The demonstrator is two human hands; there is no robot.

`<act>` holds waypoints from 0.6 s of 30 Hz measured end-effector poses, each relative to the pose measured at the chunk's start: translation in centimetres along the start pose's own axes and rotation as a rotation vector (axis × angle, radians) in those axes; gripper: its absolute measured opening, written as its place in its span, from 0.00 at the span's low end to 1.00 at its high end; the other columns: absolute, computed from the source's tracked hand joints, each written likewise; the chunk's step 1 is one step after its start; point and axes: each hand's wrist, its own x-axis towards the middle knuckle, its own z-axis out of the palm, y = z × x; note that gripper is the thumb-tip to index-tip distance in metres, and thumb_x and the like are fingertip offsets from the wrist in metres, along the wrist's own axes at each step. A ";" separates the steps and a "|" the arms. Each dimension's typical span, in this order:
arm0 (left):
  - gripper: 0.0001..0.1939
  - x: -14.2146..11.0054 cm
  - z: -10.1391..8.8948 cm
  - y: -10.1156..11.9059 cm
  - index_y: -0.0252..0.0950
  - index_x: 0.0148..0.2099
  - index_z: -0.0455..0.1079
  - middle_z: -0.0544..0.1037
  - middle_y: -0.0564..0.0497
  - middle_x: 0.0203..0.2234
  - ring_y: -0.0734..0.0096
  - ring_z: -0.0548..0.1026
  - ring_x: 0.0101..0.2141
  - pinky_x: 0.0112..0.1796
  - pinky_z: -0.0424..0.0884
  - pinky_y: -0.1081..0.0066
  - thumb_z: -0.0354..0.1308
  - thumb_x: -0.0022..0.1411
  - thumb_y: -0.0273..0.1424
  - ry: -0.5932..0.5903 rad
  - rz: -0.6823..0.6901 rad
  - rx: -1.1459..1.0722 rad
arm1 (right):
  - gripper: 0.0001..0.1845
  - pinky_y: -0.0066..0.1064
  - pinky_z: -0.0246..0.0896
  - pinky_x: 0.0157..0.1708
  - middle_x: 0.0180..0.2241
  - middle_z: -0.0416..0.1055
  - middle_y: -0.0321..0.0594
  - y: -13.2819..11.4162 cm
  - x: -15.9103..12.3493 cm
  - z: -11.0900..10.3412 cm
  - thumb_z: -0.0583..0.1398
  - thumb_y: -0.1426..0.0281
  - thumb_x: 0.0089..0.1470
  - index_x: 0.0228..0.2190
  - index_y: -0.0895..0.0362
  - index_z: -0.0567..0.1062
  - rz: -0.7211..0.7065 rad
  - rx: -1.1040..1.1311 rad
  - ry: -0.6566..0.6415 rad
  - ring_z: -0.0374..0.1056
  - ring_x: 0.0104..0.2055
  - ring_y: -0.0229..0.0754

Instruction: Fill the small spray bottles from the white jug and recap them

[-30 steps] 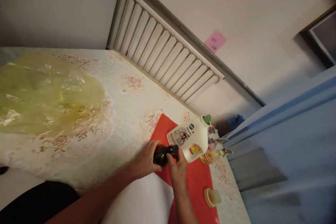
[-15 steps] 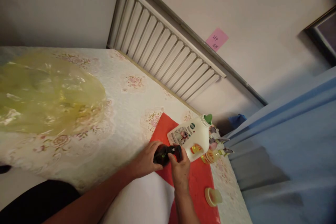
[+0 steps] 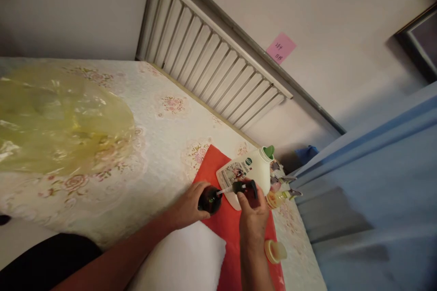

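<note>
My left hand (image 3: 192, 207) is wrapped round a dark pump bottle (image 3: 209, 200). In my right hand (image 3: 253, 211) is the black pump head (image 3: 243, 187), off the bottle's neck. Its pale dip tube (image 3: 225, 190) runs towards the bottle mouth, with the tip at or just inside the opening. Behind my hands stands a large cream detergent jug (image 3: 257, 168) with its neck uncapped and a green spout showing; my right hand hides part of it. A pale yellowish cap (image 3: 275, 251) lies to the right of my right wrist.
A red sheet (image 3: 235, 241) lies under the jug on the floral tablecloth (image 3: 160, 145). White padded cloth (image 3: 184, 254) is close below my hands. A yellow plastic bag (image 3: 64, 122) spreads at the left; a clear yellow bottle (image 3: 276, 199) stands beyond the jug. Blue curtain (image 3: 375, 191) hangs right.
My right hand has moved to the right with the pump head, drawing it off the bottle so the tube shows. My left hand still holds the bottle in nearly the same place.
</note>
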 end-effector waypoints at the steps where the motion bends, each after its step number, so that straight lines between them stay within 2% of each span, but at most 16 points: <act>1: 0.38 0.0 0.0 0.1 0.42 0.58 0.62 0.68 0.46 0.54 0.51 0.66 0.55 0.56 0.63 0.54 0.65 0.42 0.23 0.000 0.003 -0.001 | 0.18 0.41 0.67 0.48 0.41 0.77 0.42 -0.6 0.1 -0.3 0.64 0.66 0.47 0.42 0.54 0.75 0.002 0.045 0.034 0.73 0.45 0.48; 3: 0.38 0.0 -0.1 0.2 0.42 0.58 0.62 0.69 0.46 0.53 0.52 0.67 0.54 0.55 0.64 0.54 0.65 0.42 0.22 0.000 0.009 -0.004 | 0.19 0.40 0.65 0.49 0.41 0.77 0.41 -1.6 0.3 -0.7 0.66 0.67 0.45 0.42 0.54 0.75 0.020 0.141 0.099 0.73 0.45 0.46; 8: 0.37 0.1 0.0 0.2 0.42 0.58 0.63 0.69 0.47 0.53 0.52 0.66 0.54 0.56 0.63 0.54 0.63 0.43 0.22 -0.006 0.008 -0.003 | 0.19 0.41 0.65 0.49 0.39 0.78 0.42 -2.8 0.2 -1.4 0.67 0.69 0.45 0.42 0.56 0.76 -0.002 0.173 0.151 0.74 0.43 0.46; 11: 0.37 0.1 -0.1 0.3 0.42 0.58 0.62 0.68 0.46 0.53 0.52 0.65 0.55 0.56 0.62 0.54 0.64 0.43 0.23 -0.010 -0.001 -0.005 | 0.20 0.42 0.65 0.50 0.41 0.77 0.43 -2.8 -0.1 -1.7 0.66 0.69 0.45 0.42 0.56 0.75 0.009 0.161 0.179 0.74 0.44 0.46; 15: 0.37 0.1 -0.3 0.8 0.41 0.58 0.62 0.69 0.46 0.53 0.52 0.66 0.55 0.56 0.63 0.54 0.63 0.44 0.23 -0.022 -0.027 -0.003 | 0.19 0.44 0.64 0.51 0.41 0.77 0.44 -2.2 -0.2 -2.0 0.67 0.69 0.44 0.41 0.57 0.76 0.023 0.160 0.120 0.73 0.45 0.47; 18: 0.36 0.1 -0.4 1.0 0.40 0.57 0.63 0.69 0.46 0.53 0.52 0.66 0.54 0.56 0.63 0.55 0.63 0.43 0.23 -0.028 -0.029 0.001 | 0.18 0.44 0.64 0.52 0.40 0.78 0.42 -1.6 -0.2 -2.1 0.67 0.69 0.44 0.40 0.57 0.76 0.055 0.180 0.124 0.73 0.44 0.47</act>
